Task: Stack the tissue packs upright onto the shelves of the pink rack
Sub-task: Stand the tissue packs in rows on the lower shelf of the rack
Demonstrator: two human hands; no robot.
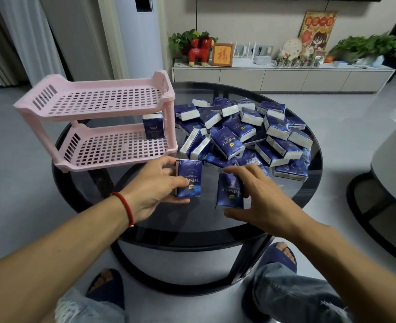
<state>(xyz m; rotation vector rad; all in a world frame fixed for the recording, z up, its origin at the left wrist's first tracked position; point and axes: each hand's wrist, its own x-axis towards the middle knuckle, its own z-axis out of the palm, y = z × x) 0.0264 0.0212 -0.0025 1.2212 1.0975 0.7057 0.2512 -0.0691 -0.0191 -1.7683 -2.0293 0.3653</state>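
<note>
Blue film-wrapped tissue packs look light, soft and slick: pinch the narrow edges. Left hand (155, 185) grips one pack (189, 179), right hand (260, 194) another (229, 191), near the desk (192, 220) front; pink rack (94, 122) far left

Round table (215, 220) in front of person; rack (99, 122) on its left-rear part, 2 shelves, 1 tissue pack (153, 125) upright at right end of lower shelf. Pile of packs (246, 134) on table right of rack. Left hand (155, 190) holds pack (189, 179) upright near front of rack; right hand (260, 197) just beside, holding second pack (229, 191). Cabinet (274, 78) behind table.
</note>
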